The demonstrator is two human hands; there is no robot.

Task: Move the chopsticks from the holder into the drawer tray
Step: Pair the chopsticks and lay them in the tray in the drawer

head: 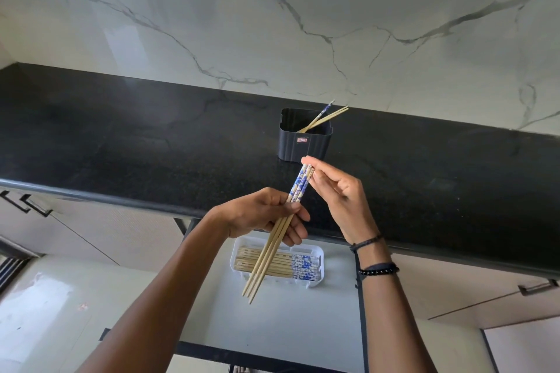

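A small bundle of bamboo chopsticks [274,239] with blue-and-white patterned tops is held slanting above the open drawer. My left hand [266,215] grips the bundle around its middle. My right hand [333,191] pinches the patterned top ends with its fingertips. Below them a white drawer tray [321,251] holds several more chopsticks lying flat, patterned ends to the right. On the counter behind stands the black square holder [304,142], with a few chopsticks [325,116] leaning out over its right rim.
The black stone countertop [121,145] runs across the view below a white marble wall [272,24]. The open drawer [288,312] has a pale floor and dark frame. Cabinet handles [33,203] show at the left and lower right.
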